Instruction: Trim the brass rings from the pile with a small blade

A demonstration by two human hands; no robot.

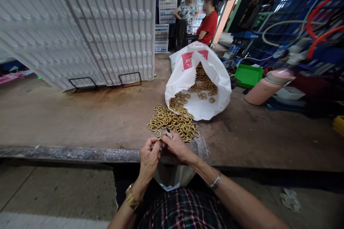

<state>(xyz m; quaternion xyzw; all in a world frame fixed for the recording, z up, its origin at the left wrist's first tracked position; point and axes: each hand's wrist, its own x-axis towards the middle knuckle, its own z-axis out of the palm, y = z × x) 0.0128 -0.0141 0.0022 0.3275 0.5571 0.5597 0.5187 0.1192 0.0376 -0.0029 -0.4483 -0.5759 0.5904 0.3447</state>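
Observation:
At the table's front edge, my left hand [149, 154] is closed, its fingertips pinching a brass-coloured ring [159, 140] that is mostly hidden. Right beside it, my right hand [176, 145] is closed on a small tool with a pale body and dark tip [169, 134]; its exact kind does not show. The fingertips of both hands meet. Just beyond them lies a loose pile of brass-coloured rings [172, 120], spilling from the mouth of a white plastic sack [212, 109] that lies on its side with more rings inside.
White ribbed plastic panels [115, 25] stand at the left of the wooden table [67, 121] in black wire stands [130, 78]. To the right are a green tray [248, 76] and a pink bottle [264, 89]. Two people are in the background near stacked crates [168, 0].

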